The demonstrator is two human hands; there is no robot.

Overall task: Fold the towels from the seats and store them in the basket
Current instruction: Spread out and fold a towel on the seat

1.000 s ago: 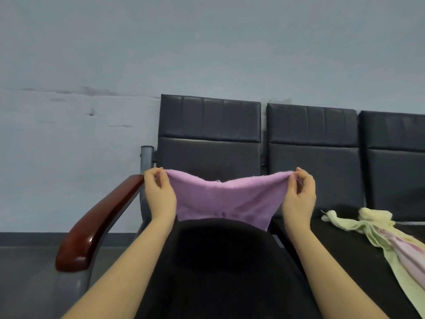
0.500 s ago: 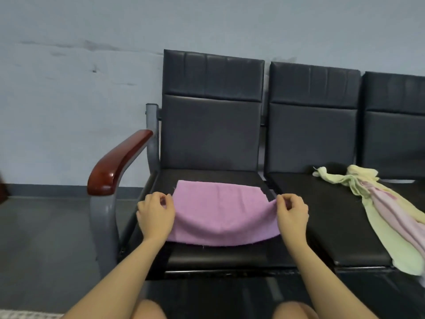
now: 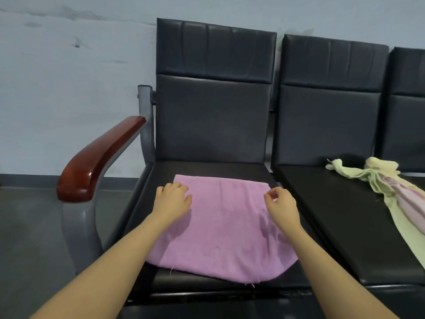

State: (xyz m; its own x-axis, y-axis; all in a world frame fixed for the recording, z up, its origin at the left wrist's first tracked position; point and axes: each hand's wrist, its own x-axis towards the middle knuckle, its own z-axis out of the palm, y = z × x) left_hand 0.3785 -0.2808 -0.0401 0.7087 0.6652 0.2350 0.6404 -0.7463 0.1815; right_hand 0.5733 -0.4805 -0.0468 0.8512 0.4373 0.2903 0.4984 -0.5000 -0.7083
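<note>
Where half a second ago both hands pinched its far corners, the purple towel (image 3: pixel 222 226) now lies flat on the seat (image 3: pixel 207 168), long axis front-to-back; left hand (image 3: pixel 173 200) rests loosely curled on it, right hand (image 3: pixel 281 204) hovers, relaxed.

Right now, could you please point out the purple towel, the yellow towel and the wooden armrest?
purple towel (image 3: pixel 226 229), head view, flat centre.
yellow towel (image 3: pixel 377 178), head view, bunched middle.
wooden armrest (image 3: pixel 99 160), head view, top surface.
</note>
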